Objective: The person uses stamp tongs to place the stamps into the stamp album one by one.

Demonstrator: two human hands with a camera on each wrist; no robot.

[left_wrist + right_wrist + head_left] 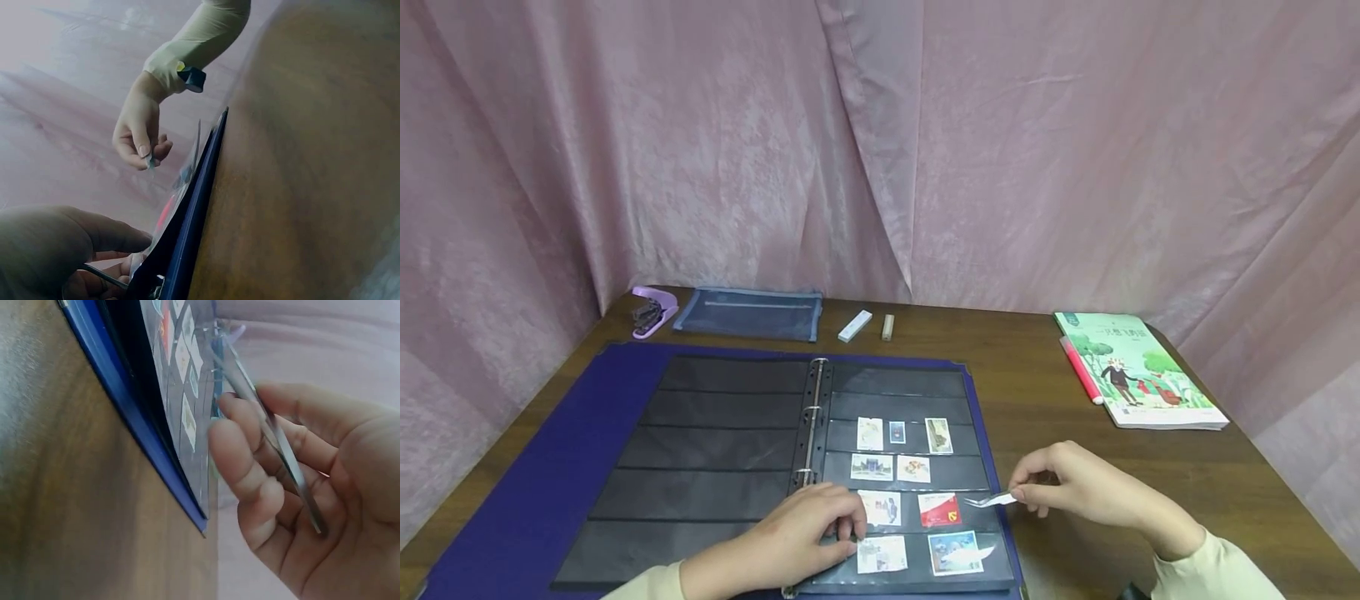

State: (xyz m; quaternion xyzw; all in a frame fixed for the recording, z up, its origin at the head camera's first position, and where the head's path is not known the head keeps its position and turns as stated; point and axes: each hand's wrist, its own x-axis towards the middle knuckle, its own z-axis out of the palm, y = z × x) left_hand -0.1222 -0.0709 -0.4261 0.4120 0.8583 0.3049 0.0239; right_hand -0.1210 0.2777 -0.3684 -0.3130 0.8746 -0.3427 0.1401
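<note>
A stamp album (pixel 737 492) lies spread on the table, its black right page (pixel 898 382) carrying several stamps in clear strips. My left hand (pixel 808 529) rests on the page near the rings, fingers loosely bent. Its fingertips are beside a pale stamp (pixel 882 554) in the bottom row and a white stamp (pixel 880 507) above it. With my right hand (pixel 1071 485) I hold metal tweezers (pixel 284 453) between thumb and fingers. Their tips point left over the page's right edge, near a red stamp (pixel 939 509), apart and with nothing visible between them. A blue stamp (pixel 951 554) sits below.
Behind the album lie a purple stapler (pixel 655 312), a blue mesh pouch (pixel 752 312), a white box-shaped piece (pixel 854 326) and a small beige block (pixel 887 327). At the right is a green illustrated book (pixel 1142 367) with a red marker (pixel 1081 370) along its edge. A pink curtain (pixel 880 150) hangs behind.
</note>
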